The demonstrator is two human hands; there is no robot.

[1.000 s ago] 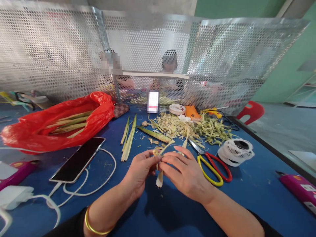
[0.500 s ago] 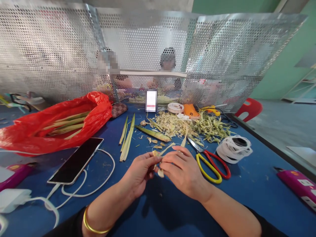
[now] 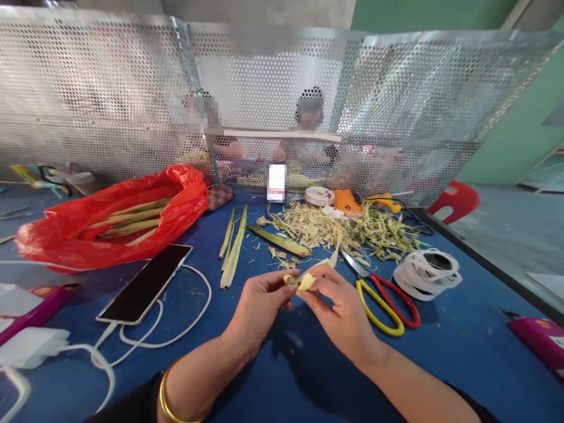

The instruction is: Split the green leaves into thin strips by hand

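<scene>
In front of me, my left hand [image 3: 259, 305] pinches a small rolled end of a pale leaf strip [image 3: 289, 279] between thumb and fingers. Close beside it, my right hand [image 3: 341, 314] is closed on a folded, pale yellow part of leaf strip [image 3: 306, 282]. Whether both parts belong to one strip I cannot tell. Just beyond the right hand lie scissors [image 3: 359, 270] with one yellow and one red handle. Long green-yellow leaves [image 3: 235, 249] rest beyond the left hand, and another leaf [image 3: 282, 241] lies near the trimmings.
A heap of leaf trimmings [image 3: 308, 223] spreads across the back. White ribbon roll [image 3: 425, 276] and a purple tool [image 3: 537, 338] are right. Left are a red bag [image 3: 176, 194] of leaves, a phone [image 3: 147, 285] and white cables. A perforated metal screen [image 3: 264, 76] stands behind, people beyond it.
My right hand has turned and its fingers now pinch the folded pale leaf part, which shows more plainly. The left hand keeps its pinch. The whole view has shifted slightly.
</scene>
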